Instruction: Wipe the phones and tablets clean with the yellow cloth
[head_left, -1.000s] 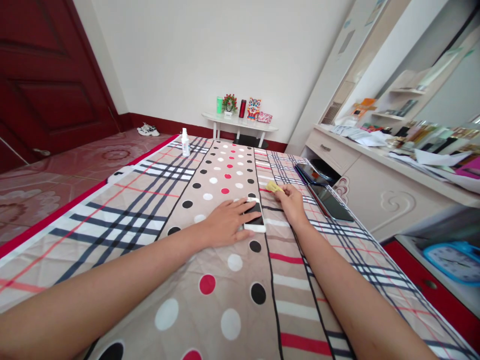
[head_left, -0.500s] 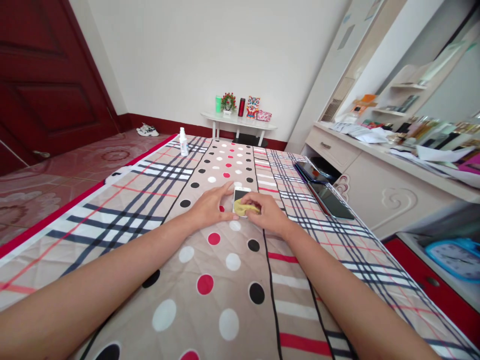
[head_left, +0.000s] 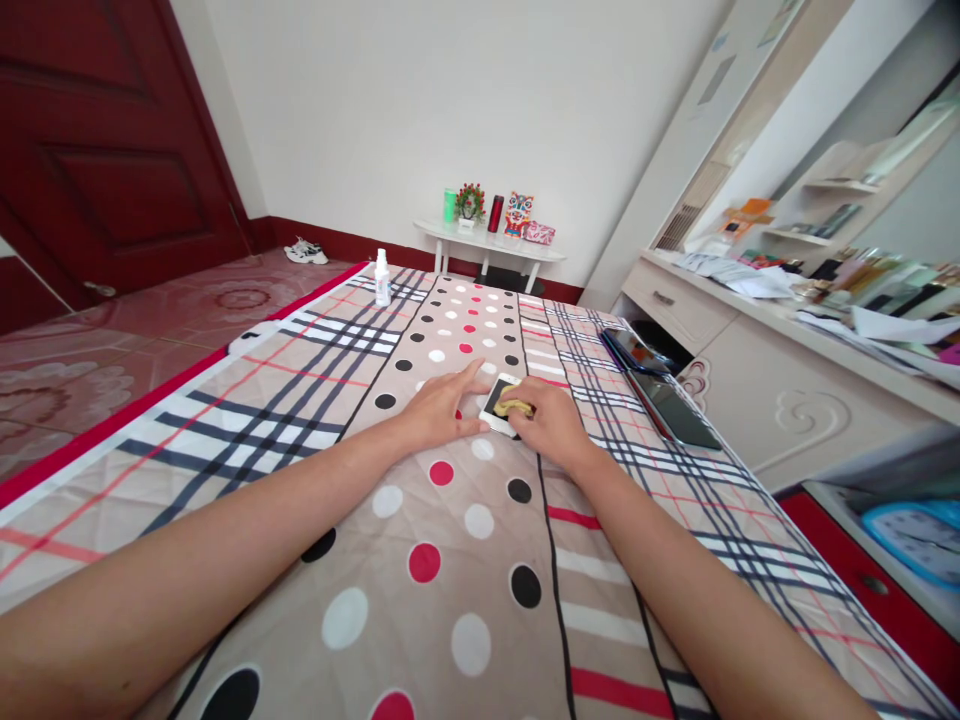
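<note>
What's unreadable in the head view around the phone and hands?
- White phone: near end and part of the screen hidden by the right hand and yellow cloth.
- Cloth: mostly covered by right fingers.
- Spray bottle: label too small.
- Dark devices at the bed's right edge: type unclear.

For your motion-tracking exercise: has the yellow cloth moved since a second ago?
Yes. The yellow cloth, held in the right hand, has come left from the striped band near the dark tablets onto the white phone in the dotted band.
</note>
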